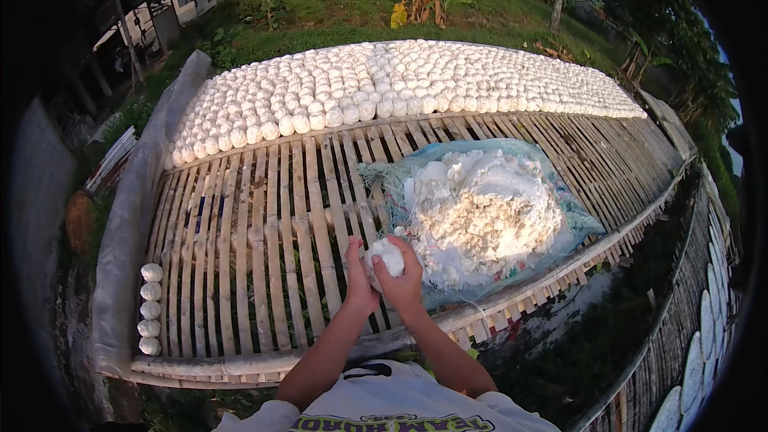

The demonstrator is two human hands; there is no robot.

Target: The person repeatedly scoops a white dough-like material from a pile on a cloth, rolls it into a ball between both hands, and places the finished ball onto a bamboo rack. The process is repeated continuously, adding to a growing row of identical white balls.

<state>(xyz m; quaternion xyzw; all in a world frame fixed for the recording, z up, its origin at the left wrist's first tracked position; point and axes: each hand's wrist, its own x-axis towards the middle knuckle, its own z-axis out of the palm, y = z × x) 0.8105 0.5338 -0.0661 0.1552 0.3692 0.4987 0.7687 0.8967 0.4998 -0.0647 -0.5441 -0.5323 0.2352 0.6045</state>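
Note:
Between my two hands is a white ball of moist, crumbly material [387, 257], held over the slatted bamboo rack. My left hand [358, 279] cups its left side with the fingers pointing up. My right hand [401, 279] wraps its right side, the thumb lying across the front. Just right of the hands, a heap of the same white crumbly material [492, 210] rests on an opened woven plastic sack [585, 225]. A short column of white balls [150, 311] lines the rack's left end. Many more balls [300, 123] stand in close rows across the far side.
The bamboo slat rack [279, 252] spans the view, with gaps between its slats. A rolled plastic sheet [135, 216] lies along its left edge. At the lower right, another bamboo rack [672, 312] carries pale oval pieces [693, 366]. Grass and banana plants stand behind.

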